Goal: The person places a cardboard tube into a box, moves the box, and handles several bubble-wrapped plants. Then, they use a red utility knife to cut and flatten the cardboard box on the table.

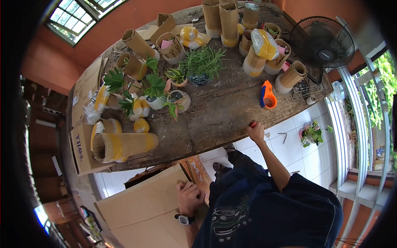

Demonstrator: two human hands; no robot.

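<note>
My left hand (190, 198), with a watch on the wrist, has its fingers curled at the edge of a large cardboard sheet (140, 206) beside my body. My right hand (256, 132) is closed around a small red object (252, 123) at the table's front edge. Most of that object is hidden in the fingers, so its kind does not show. Nearest to this hand on the table lies an orange tape dispenser (269, 96) with a blue part. A cardboard tube (126, 146) banded with yellow tape lies at the table's front left.
The wooden table (223, 120) carries several upright cardboard tubes (228, 25), potted plants (202, 62) and wrapped bundles (264, 43). A black fan (322, 43) stands at the right. A cardboard box (80, 151) is at the left edge, and a potted plant (313, 134) stands on the tiled floor.
</note>
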